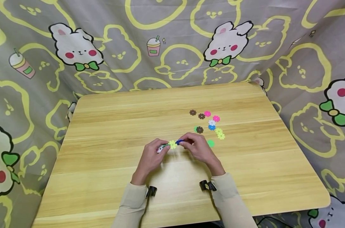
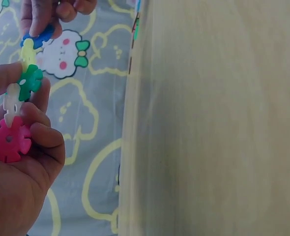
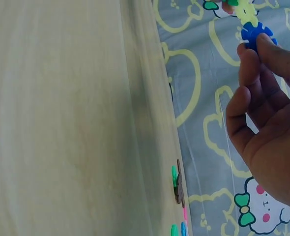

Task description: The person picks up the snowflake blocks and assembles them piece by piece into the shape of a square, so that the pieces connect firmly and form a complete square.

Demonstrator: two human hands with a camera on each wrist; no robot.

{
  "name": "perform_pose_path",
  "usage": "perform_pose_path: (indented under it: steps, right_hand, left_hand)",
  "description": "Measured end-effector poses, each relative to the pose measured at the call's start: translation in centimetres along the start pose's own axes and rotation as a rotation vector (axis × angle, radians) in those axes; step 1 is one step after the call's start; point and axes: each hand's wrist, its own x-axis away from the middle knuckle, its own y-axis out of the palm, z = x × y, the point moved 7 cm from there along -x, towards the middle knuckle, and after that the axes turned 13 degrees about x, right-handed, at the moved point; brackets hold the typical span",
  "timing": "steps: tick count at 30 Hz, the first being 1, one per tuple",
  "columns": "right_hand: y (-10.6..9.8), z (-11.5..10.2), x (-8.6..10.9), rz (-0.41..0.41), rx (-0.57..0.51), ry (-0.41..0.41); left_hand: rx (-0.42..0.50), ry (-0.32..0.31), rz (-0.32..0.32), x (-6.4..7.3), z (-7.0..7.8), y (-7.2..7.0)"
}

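Note:
My left hand (image 1: 152, 155) grips a short chain of slotted plastic snowflake discs over the table. In the left wrist view the chain runs from a pink disc (image 2: 10, 140) in the palm through a white disc (image 2: 12, 104) and a green disc (image 2: 31, 81) to a yellow disc (image 1: 172, 144). Thumb and fingers of my right hand (image 1: 200, 149) pinch a blue disc (image 3: 255, 35). Its edge meets the yellow disc's edge, and the two discs stand at different angles.
On the wooden table (image 1: 104, 126), loose discs lie beyond and right of my hands: brown (image 1: 192, 112), pink (image 1: 207, 113), white (image 1: 212, 122), blue (image 1: 211, 127), yellow (image 1: 221, 136) and green (image 1: 210, 143). A patterned curtain (image 1: 178, 34) hangs behind the table and at its sides.

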Motion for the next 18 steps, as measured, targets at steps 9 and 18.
perform_pose_path:
  steps: [9, 18]
  right_hand:
    - [0.30, -0.21, -0.02, 0.042, 0.022, -0.026]
    - [0.25, 0.02, -0.04, 0.048, 0.058, -0.015]
  left_hand:
    - [0.002, 0.016, 0.000, 0.01, 0.23, 0.04]
    - [0.026, -0.027, -0.022, 0.00, -0.14, 0.24]
